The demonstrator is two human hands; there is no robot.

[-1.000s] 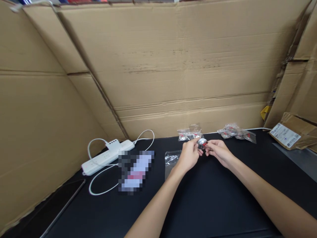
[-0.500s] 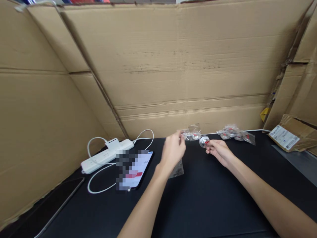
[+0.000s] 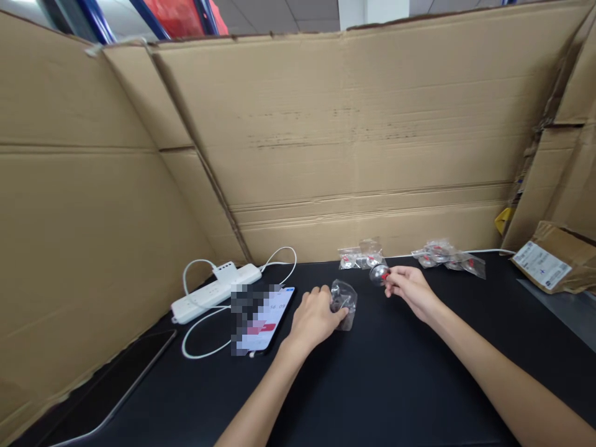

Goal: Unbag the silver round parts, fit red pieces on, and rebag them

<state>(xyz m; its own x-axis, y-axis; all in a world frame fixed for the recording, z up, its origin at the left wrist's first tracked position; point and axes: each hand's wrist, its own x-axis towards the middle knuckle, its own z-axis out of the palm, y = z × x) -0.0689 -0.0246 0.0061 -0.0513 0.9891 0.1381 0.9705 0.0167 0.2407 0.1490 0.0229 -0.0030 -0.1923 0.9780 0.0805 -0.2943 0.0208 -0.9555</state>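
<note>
R hand [image 3: 412, 290] pinching metal disc [image 3: 378, 275], to rt of phone [image 3: 274, 320] & farther back. L hand [image 3: 314, 316] touching clear bag [image 3: 347, 295] just rt of phone; can't tell if gripped. Clear pkts [image 3: 442, 253] well back, rt of phone; pwr strip [image 3: 216, 290] to phone's left, all on blk worktop [image 3: 372, 385].

The left forearm [image 3: 267, 388] reaches far and rightward, its left hand [image 3: 317, 315] palm down, fingers bent, thumb pointing right. The right forearm [image 3: 493, 366] slants in from the near right, the right hand's [image 3: 410, 289] thumb and fingers pinched.
</note>
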